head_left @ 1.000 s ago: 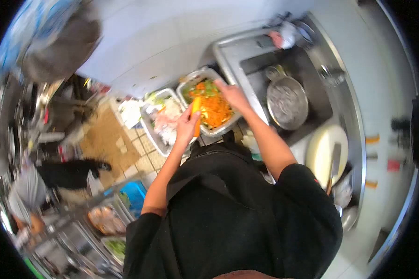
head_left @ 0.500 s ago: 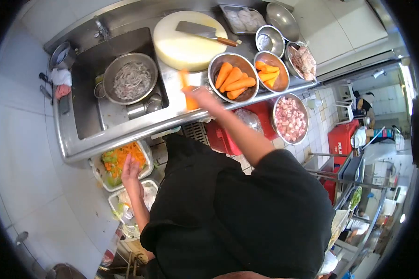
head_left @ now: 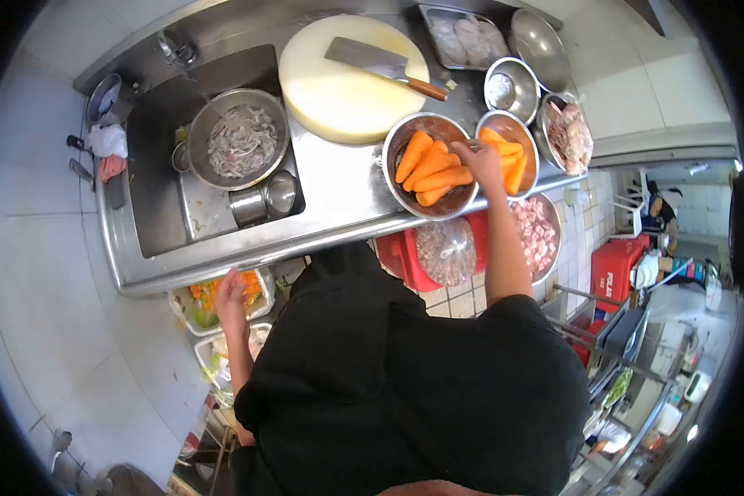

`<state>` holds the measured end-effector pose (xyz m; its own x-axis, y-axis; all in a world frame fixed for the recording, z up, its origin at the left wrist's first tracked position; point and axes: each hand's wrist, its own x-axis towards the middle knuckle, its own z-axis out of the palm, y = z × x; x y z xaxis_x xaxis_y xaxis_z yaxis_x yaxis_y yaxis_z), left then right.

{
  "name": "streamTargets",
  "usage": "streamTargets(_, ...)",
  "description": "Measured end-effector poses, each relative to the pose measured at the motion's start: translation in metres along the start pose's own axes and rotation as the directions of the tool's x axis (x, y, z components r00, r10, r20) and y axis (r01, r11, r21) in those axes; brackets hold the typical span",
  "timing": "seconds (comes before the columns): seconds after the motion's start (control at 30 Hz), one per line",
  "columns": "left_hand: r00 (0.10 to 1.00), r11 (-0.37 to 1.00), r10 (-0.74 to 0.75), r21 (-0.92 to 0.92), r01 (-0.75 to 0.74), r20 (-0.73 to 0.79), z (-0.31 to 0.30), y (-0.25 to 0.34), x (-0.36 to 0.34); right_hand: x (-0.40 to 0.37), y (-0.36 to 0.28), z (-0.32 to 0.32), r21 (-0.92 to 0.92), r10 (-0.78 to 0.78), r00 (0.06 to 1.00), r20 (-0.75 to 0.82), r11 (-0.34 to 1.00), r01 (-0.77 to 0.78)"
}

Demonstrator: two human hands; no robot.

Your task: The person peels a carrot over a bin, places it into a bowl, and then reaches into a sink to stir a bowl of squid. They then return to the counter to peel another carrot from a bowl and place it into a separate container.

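My right hand (head_left: 484, 165) is above the touching rims of two metal bowls. Its fingers are bent around something small and dark that I cannot make out. Several whole carrots (head_left: 431, 171) lie in the left metal bowl (head_left: 391, 188), close to the fingertips. Brighter orange carrot pieces (head_left: 514, 169) are in the right bowl (head_left: 532, 183), partly behind the hand. Lower left, my left hand (head_left: 232, 299) hangs over a white bin (head_left: 266, 307) of orange and green peelings (head_left: 207, 296), fingers apart and apparently holding nothing.
A cleaver (head_left: 368, 58) lies on a round cutting board (head_left: 310, 103). The sink (head_left: 153, 190) holds a bowl of greyish strips (head_left: 241, 142). Raw meat fills bowls at the counter's right end (head_left: 569, 136) and below it (head_left: 536, 236). A red crate (head_left: 401, 256) stands underneath.
My right hand has moved right, from the counter beside the sink to the carrot bowls. The orange carrot it held is out of its grip. My left hand stays over the bin.
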<state>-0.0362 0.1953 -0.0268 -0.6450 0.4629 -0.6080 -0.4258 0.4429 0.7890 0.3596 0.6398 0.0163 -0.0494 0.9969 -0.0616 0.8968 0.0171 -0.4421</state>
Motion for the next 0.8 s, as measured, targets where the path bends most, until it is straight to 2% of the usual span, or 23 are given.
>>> streamTargets(0.07,0.999,0.999,0.035,0.036,-0.037,0.04,0.011,0.001,0.013,-0.008,-0.045,0.015,0.039,-0.072,0.988,0.134,0.997,0.067)
streamTargets(0.13,0.992,0.986,0.078,0.136,-0.091,0.098,0.026,0.009,0.015,0.008,-0.054,0.033,-0.19,-0.074,0.975,0.212,0.975,0.116)
streamTargets(0.17,0.978,0.968,0.148,0.179,-0.174,0.148,0.028,0.004,0.019,0.019,-0.063,0.046,-0.294,-0.097,0.96,0.263,0.94,0.176)
streamTargets(0.2,0.975,0.942,0.161,0.272,-0.198,0.152,0.035,0.009,0.016,0.025,-0.076,0.048,-0.348,-0.068,0.956,0.284,0.922,0.169)
streamTargets(0.23,0.963,0.926,0.222,0.277,-0.257,0.152,0.039,0.009,0.012,0.031,-0.08,0.052,-0.311,-0.086,0.954,0.287,0.934,0.178)
streamTargets(0.3,0.963,0.916,0.209,0.309,-0.254,0.172,0.041,0.008,0.006,0.034,-0.086,0.058,-0.401,-0.094,0.942,0.321,0.888,0.225)
streamTargets(0.37,0.963,0.939,0.22,0.234,-0.253,0.156,0.037,0.01,-0.009,0.039,-0.086,0.06,-0.407,-0.082,0.906,0.414,0.874,0.266)
streamTargets(0.43,0.963,0.953,0.236,0.165,-0.256,0.131,0.025,-0.011,-0.011,0.069,-0.042,0.09,-0.342,-0.255,0.906,0.337,0.863,0.371)
streamTargets(0.5,0.96,0.957,0.263,0.101,-0.273,0.1,0.012,-0.026,-0.018,0.061,-0.056,0.082,-0.098,-0.191,0.847,0.497,0.957,0.274)
streamTargets(0.57,0.958,0.957,0.284,0.055,-0.285,0.036,-0.005,-0.041,-0.033,0.082,-0.034,0.097,0.067,-0.112,0.863,0.493,0.994,0.091)
streamTargets(0.67,0.969,0.971,0.235,-0.018,-0.237,-0.076,-0.028,-0.065,-0.061,0.074,-0.055,0.081,0.117,-0.113,0.858,0.5,0.991,0.063)
streamTargets(0.7,0.97,0.972,0.229,-0.031,-0.232,-0.086,-0.033,-0.074,-0.066,0.068,-0.067,0.073,0.066,-0.251,0.866,0.432,0.967,0.248)
streamTargets(0.73,0.95,0.963,0.265,-0.012,-0.27,-0.167,-0.036,-0.076,-0.079,0.06,-0.079,0.059,-0.003,-0.381,0.853,0.356,0.913,0.409)
streamTargets(0.77,0.968,0.984,0.18,0.026,-0.178,-0.177,-0.041,-0.076,-0.092,0.051,-0.088,0.041,-0.093,-0.5,0.82,0.279,0.836,0.541)
streamTargets(0.8,0.967,0.982,0.187,0.024,-0.186,-0.174,-0.046,-0.084,-0.097,0.005,-0.129,0.013,-0.187,-0.433,0.861,0.265,0.853,0.487)
